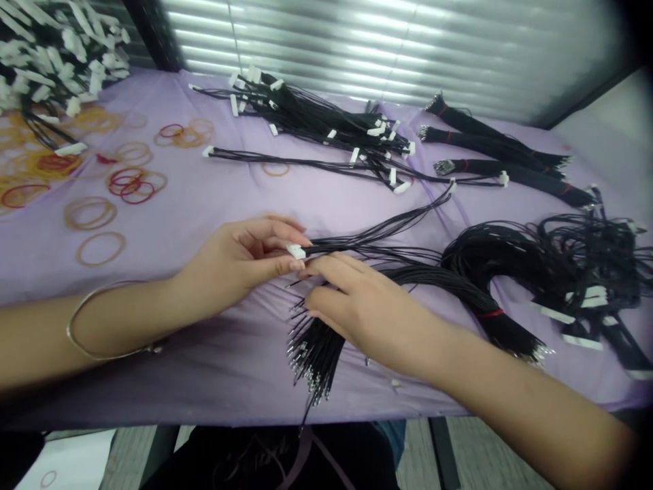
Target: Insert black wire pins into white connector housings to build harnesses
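My left hand (239, 262) pinches a small white connector (296, 251) between thumb and fingers; thin black wires (377, 231) run from it to the right. My right hand (357, 306) lies just right of the connector, its fingertips at it, and rests over a bent bundle of black wires (433, 282) tied with a red band (490, 314). The bundle's metal-tipped ends (311, 361) fan out below my right hand. A thin bangle (89, 320) circles my left wrist.
A purple cloth (204, 197) covers the table. Rubber bands (92, 214) lie scattered at the left. Finished wire sets with white connectors (326, 122) lie at the back, tied black bundles (500, 156) at the back right, tangled wires (586, 265) at the right.
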### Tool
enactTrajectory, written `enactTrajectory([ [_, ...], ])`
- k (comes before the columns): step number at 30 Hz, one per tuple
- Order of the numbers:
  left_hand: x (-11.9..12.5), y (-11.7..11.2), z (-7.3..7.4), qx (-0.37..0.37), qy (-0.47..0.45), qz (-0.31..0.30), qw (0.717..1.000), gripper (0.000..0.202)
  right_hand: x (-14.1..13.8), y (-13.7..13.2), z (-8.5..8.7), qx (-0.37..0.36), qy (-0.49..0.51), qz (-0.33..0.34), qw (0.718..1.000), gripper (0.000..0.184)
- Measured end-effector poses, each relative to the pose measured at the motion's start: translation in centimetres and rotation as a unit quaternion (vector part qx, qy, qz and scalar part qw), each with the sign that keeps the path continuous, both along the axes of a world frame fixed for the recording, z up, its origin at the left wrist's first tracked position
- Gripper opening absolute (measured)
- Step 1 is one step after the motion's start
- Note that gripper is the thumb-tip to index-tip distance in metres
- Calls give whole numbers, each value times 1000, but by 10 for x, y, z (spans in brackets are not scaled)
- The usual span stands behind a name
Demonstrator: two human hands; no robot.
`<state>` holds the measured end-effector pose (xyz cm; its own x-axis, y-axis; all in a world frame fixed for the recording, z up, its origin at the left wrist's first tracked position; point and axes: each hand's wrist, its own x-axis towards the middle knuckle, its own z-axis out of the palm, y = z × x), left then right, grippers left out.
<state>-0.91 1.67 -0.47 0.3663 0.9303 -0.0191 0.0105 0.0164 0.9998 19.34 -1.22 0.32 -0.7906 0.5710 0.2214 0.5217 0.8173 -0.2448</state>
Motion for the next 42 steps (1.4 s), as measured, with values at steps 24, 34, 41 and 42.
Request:
enactTrajectory([
  [24, -1, -11, 10, -128, -18, -59, 990, 14, 7, 4, 13, -222, 3, -37, 974, 6],
  [34, -2, -4, 0, -177, -46, -80, 980, 11, 5, 6, 13, -226, 177, -54, 956, 13],
  [41, -2, -3, 1, -164, -30, -86, 982, 13, 4, 1, 21, -137, 189, -95, 968, 6],
  [42, -1, -3, 1, -161, -31, -88, 983, 14, 4, 1, 22, -123, 189, -118, 967, 8],
])
